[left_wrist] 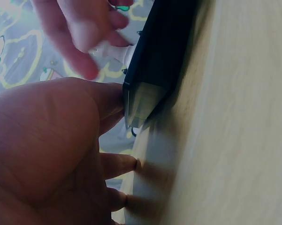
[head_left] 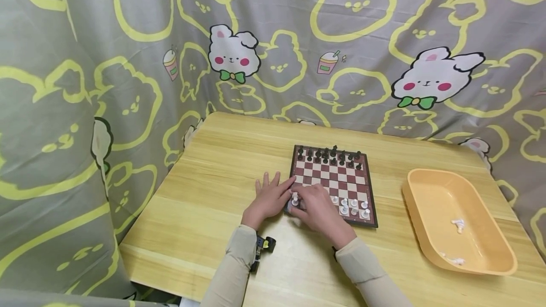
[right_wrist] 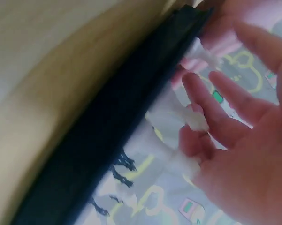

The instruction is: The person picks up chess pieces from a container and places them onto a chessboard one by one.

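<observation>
A chessboard (head_left: 313,174) lies on the wooden table with white pieces along its near side and black pieces (head_left: 334,154) in rows at its far side. My left hand (head_left: 268,201) rests at the board's left edge, fingers spread, a fingertip touching the board's corner in the left wrist view. Over the near left part of the board is my right hand (head_left: 317,210); its thumb and fingers are around a white chess piece (head_left: 295,198) standing near the corner. In the right wrist view the fingers are loosely bent beside white pieces (right_wrist: 166,152). My right hand hides several squares.
An orange plastic tub (head_left: 435,188) stands right of the board, holding a few white pieces (head_left: 458,225). A patterned curtain (head_left: 290,70) hangs behind the table and on its left. The table's left edge runs diagonally left of my left hand.
</observation>
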A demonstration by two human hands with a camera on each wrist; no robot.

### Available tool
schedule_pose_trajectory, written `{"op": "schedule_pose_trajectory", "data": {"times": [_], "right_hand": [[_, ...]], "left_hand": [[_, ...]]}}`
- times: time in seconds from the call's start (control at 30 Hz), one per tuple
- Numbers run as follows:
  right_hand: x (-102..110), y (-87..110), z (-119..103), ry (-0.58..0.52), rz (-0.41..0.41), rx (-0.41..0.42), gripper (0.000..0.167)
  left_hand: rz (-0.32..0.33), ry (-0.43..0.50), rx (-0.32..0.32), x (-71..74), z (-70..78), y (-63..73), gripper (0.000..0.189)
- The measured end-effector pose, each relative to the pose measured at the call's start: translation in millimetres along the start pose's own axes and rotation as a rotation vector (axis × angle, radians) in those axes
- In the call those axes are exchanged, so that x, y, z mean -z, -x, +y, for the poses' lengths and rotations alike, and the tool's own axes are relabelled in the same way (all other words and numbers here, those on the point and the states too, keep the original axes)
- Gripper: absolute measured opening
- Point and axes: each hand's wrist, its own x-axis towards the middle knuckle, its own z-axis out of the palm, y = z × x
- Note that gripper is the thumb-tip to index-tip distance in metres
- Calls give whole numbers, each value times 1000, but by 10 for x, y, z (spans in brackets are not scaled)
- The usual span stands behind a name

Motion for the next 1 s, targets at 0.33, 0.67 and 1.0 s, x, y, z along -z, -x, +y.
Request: {"op": "schedule_pose_trajectory", "data": {"times": [0.33,0.67,1.0], "right_hand": [[368,355,260,-159,17,-111,47],[946,940,1017,-199,285,-377,42],[1322,1553,1642,-176,-5,-770,95]], "left_hand": [[14,15,8,8,5,18,50],[6,25,17,14,2,24,50],[20,19,23,23,-22,15,51]]}}
